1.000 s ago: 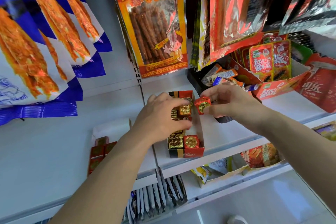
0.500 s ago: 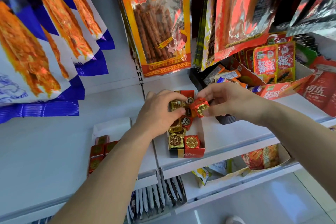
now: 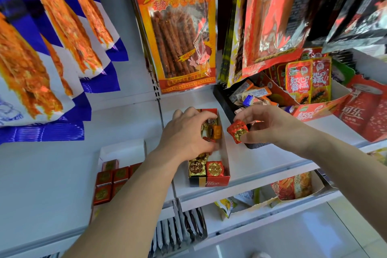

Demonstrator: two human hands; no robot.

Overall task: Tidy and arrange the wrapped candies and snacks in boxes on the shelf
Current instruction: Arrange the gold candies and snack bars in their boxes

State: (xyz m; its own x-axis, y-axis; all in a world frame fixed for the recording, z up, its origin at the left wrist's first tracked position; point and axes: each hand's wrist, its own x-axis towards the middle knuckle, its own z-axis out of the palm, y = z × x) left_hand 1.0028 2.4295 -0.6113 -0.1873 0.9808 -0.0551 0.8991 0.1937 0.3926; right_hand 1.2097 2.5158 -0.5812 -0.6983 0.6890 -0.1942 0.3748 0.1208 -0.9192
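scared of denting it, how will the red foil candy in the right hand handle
The red foil-wrapped cube candy is probably light: the right hand merely pinches it. Crinkled foil likely dents easily. Flat sides should resist rolling.

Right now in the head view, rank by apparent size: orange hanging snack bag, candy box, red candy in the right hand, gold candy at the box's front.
1. orange hanging snack bag
2. candy box
3. red candy in the right hand and gold candy: look alike, so unranked.

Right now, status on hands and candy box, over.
Left hand grips gold candies in candy box. Right hand pinches red candy beside it. Gap in right row, unblocked.
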